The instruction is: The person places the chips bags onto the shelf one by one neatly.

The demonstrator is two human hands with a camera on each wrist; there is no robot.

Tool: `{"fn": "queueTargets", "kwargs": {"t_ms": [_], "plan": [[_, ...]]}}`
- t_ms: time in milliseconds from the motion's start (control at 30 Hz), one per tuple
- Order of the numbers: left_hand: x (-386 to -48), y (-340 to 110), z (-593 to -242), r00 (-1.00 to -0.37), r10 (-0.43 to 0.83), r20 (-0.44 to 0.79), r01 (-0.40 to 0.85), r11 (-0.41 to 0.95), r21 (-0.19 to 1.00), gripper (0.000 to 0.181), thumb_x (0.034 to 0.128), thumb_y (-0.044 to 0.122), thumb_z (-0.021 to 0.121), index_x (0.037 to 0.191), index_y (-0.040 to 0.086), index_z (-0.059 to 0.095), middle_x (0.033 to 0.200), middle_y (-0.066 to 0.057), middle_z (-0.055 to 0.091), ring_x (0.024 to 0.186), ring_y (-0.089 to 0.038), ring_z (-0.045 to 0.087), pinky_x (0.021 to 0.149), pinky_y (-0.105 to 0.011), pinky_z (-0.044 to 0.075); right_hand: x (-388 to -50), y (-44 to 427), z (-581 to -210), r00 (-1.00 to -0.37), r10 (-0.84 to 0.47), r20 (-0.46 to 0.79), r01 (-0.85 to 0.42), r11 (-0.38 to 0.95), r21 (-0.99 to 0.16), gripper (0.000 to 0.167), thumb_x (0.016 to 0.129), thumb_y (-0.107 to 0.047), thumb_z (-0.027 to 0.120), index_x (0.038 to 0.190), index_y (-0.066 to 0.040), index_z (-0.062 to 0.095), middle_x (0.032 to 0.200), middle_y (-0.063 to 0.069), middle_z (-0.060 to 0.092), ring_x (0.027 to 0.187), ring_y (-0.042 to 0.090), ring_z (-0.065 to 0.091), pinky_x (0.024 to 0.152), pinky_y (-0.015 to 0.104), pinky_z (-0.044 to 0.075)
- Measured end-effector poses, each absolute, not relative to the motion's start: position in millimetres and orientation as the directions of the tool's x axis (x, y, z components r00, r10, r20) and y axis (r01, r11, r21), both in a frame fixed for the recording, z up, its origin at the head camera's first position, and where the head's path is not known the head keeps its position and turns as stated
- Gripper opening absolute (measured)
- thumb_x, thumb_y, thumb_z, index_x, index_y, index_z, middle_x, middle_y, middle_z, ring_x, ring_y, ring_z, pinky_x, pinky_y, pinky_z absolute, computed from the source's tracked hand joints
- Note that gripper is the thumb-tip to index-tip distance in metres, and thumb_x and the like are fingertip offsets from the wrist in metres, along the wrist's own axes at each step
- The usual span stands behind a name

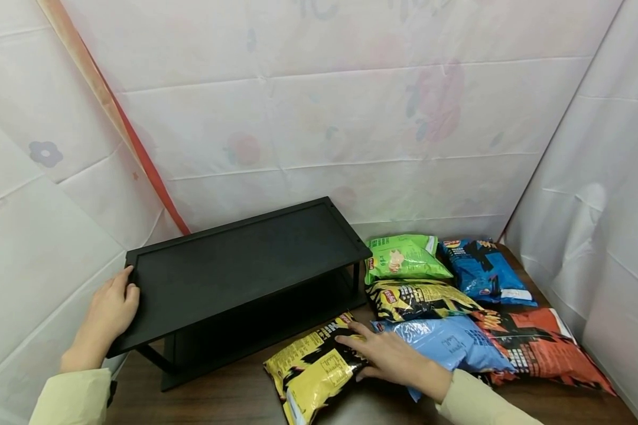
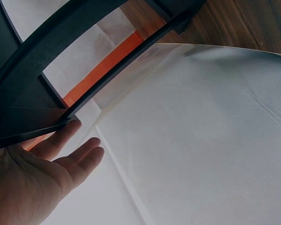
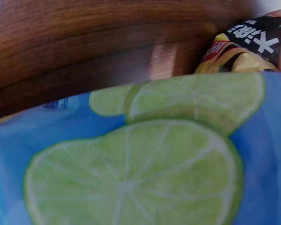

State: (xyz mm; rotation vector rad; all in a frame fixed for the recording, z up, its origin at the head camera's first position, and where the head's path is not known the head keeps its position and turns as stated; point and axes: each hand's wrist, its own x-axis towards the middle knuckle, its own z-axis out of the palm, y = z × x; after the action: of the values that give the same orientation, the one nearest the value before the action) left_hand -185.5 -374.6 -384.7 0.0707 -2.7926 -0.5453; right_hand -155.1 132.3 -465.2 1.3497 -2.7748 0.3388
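Observation:
A black two-level shelf stands on the brown table. My left hand holds its left edge, with the thumb over the top. In the left wrist view, the left hand has one finger against the shelf's edge, and the other fingers hang loose. My right hand grips the right end of a yellow and black chip bag, which lies in front of the shelf. In the right wrist view, a fingertip touches that chip bag; a light-blue chip bag with lime pictures hides most of the hand.
Right of the shelf lie more chip bags: a green one, a dark-blue one, another yellow and black one, the light-blue one and a red one. White cloth walls stand behind and beside the table.

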Motion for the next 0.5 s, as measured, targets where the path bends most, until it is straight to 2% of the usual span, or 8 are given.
{"fn": "queueTargets", "kwargs": {"t_ms": [100,200,333,500], "plan": [[-187.1,-374.5,-384.0,-0.956,-0.104,0.275,0.006,0.927,0.375,0.051,0.0955,0.016,0.023,0.140,-0.009,0.023,0.129,-0.042,0.033,0.113,-0.058,0.031,0.091,-0.064,0.027,-155.4,132.4,-463.9,-0.637,-0.765,0.091,-0.765,0.613,-0.199,0.075,0.074,-0.025,0.075,0.139,-0.024,0.037,0.140,0.010,0.040,0.046,-0.004,0.033,0.040,0.012,0.030],[-188.7,-374.0,-382.9,-0.955,-0.102,0.279,0.010,0.928,0.372,0.050,0.0952,0.015,0.024,0.139,-0.009,0.025,0.128,-0.042,0.034,0.112,-0.058,0.032,0.091,-0.064,0.027,-155.7,133.0,-462.6,-0.652,-0.756,0.063,-0.746,0.624,-0.233,0.079,0.070,-0.013,0.076,0.139,-0.022,0.037,0.141,0.011,0.037,0.048,-0.003,0.035,0.039,0.012,0.031],[-190.2,-373.0,-381.2,-0.955,-0.099,0.281,0.014,0.927,0.374,0.050,0.0950,0.015,0.024,0.139,-0.009,0.025,0.128,-0.042,0.034,0.111,-0.058,0.033,0.090,-0.064,0.028,-156.3,132.7,-462.0,-0.667,-0.743,0.042,-0.724,0.635,-0.271,0.079,0.072,-0.014,0.074,0.141,-0.021,0.034,0.143,0.012,0.035,0.050,-0.002,0.036,0.040,0.014,0.032],[-192.3,-372.4,-380.1,-0.957,-0.099,0.274,0.012,0.927,0.376,0.051,0.0952,0.016,0.024,0.140,-0.009,0.025,0.129,-0.042,0.034,0.112,-0.058,0.033,0.090,-0.064,0.029,-158.4,131.3,-463.7,-0.656,-0.750,0.086,-0.746,0.628,-0.222,0.071,0.079,-0.022,0.067,0.142,-0.021,0.033,0.142,0.010,0.039,0.045,-0.003,0.031,0.037,0.014,0.026]]}}
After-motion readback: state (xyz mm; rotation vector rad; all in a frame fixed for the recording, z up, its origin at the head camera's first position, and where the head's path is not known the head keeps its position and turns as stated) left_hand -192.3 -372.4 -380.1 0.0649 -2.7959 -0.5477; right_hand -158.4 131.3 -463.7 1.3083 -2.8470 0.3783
